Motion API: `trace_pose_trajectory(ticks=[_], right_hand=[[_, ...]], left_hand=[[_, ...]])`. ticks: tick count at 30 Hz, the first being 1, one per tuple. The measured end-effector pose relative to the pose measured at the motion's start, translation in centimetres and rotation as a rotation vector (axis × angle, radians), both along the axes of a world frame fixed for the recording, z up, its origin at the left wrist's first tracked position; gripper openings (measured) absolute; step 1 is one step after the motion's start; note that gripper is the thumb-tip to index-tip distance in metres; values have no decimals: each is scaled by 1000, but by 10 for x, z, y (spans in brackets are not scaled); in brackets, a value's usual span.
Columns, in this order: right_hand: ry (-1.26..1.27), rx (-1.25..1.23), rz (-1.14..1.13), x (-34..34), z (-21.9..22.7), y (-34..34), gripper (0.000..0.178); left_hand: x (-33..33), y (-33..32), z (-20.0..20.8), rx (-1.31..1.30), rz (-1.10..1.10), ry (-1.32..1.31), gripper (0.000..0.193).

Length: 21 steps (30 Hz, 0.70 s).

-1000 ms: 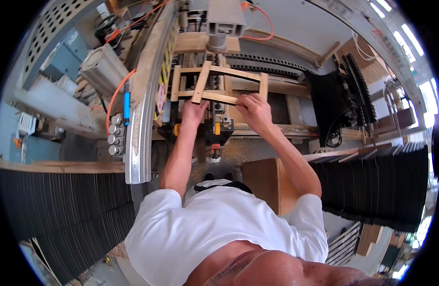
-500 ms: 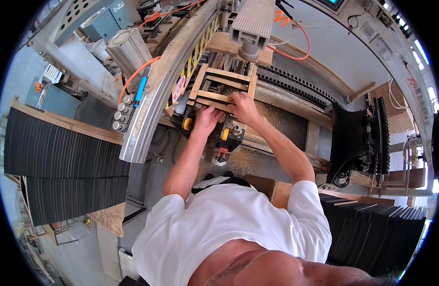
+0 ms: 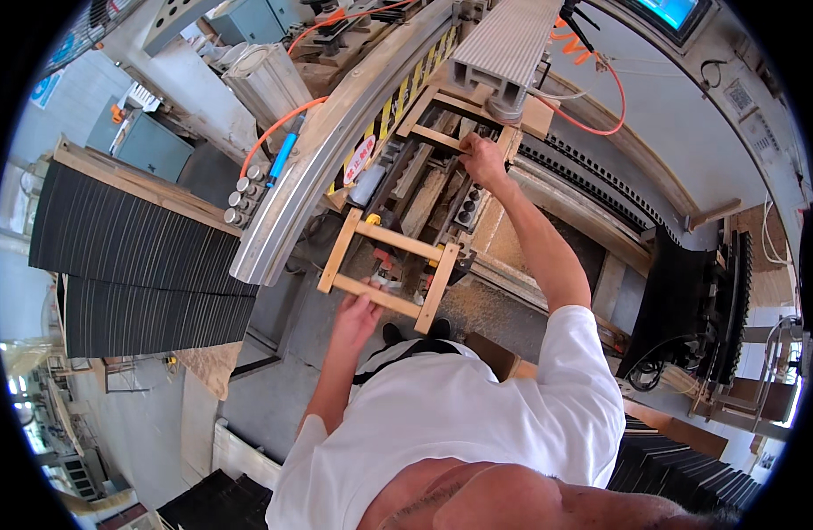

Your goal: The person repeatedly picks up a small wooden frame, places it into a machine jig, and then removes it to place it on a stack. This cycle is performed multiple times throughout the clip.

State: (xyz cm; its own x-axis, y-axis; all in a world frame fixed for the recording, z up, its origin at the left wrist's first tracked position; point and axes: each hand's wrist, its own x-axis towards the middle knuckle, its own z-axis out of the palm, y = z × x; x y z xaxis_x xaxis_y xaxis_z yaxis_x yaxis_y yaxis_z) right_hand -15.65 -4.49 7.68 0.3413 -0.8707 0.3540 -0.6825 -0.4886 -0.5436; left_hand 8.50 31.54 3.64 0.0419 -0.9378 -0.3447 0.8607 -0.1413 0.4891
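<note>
My left hand (image 3: 357, 320) grips a small light-wood frame (image 3: 438, 284) by its near rail. The frame has two side bars joined by two rails and hangs tilted in front of the machine, close to my body. My right hand (image 3: 484, 161) reaches farther forward, its fingers closed on the near rail of a second wooden frame (image 3: 435, 137). That frame lies on the machine bed, under the end of the ribbed aluminium arm (image 3: 503, 53). The undersides of my right fingers are hidden.
A long metal beam (image 3: 336, 137) with striped tape runs along the left. Black slatted panels (image 3: 141, 238) stack at left, others (image 3: 689, 468) at lower right. Black toothed chain (image 3: 592, 172) and a curved black guard (image 3: 662, 309) stand at right. Sawdust (image 3: 477, 305) covers the floor below.
My left hand has drawn one wooden frame toward my body, away from the machine. My right hand has moved forward onto the other frame. Earlier both hands were close together. The view has shifted.
</note>
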Motion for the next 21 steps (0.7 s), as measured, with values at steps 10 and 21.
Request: trace_pose_trajectory(ticks=[10,21], right_hand=[[50,13,-46,23,-1,-8,31],[38,93,-86,23,3,-10,32]], left_hand=[[47,72,-5,117,23,-65,31],[115,96,-48,182,-9,-95,31]])
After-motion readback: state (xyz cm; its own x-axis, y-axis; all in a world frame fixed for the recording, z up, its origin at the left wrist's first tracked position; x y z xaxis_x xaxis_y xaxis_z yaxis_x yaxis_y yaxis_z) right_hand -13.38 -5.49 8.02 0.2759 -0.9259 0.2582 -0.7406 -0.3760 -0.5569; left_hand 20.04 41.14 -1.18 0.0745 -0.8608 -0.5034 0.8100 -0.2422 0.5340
